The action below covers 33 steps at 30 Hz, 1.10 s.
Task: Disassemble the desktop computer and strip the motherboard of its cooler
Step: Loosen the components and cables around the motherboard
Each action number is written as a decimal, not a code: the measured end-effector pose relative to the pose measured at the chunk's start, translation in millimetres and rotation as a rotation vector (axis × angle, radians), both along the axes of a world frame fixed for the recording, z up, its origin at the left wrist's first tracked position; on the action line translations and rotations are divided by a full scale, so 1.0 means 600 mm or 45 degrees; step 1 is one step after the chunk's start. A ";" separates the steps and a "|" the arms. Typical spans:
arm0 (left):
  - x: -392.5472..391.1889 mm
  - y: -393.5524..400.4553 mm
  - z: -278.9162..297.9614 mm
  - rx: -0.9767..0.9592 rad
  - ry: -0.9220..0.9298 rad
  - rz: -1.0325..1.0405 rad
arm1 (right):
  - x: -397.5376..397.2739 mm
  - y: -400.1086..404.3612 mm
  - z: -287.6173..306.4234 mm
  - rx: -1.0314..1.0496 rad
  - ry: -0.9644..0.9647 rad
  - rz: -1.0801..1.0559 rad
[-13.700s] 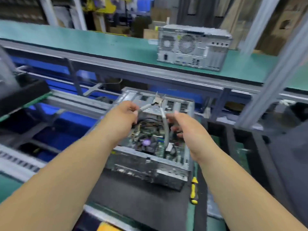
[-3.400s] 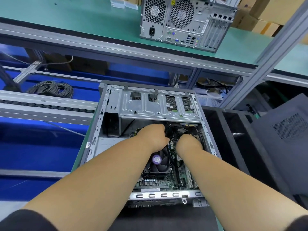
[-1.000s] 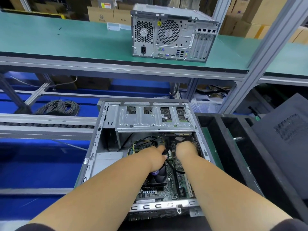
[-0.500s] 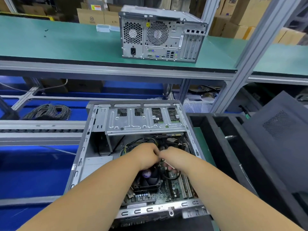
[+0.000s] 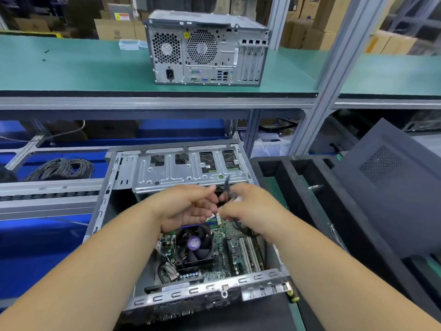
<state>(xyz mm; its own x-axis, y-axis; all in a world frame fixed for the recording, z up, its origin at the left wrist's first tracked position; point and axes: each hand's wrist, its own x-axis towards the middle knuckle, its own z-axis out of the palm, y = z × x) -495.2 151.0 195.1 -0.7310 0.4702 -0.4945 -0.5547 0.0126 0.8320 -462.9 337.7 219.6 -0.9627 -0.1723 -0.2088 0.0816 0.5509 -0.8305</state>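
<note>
Above ribbed grey steel chassis (image 5: 191, 172), both hands' fingers (image 5: 229, 212) pinched on thin black cable (image 5: 226, 187).

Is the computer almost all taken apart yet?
Not nearly. The case is open. Both hands, left and right, hold a black cable above the board. The fan cooler still sits on it.

Green shelf (image 5: 71, 70) w/ closed PC tower (image 5: 205, 48) on it.
</note>
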 end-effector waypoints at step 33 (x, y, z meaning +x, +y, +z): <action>-0.006 0.008 -0.052 -1.923 0.494 -0.253 | -0.085 0.079 -0.023 0.222 0.397 0.097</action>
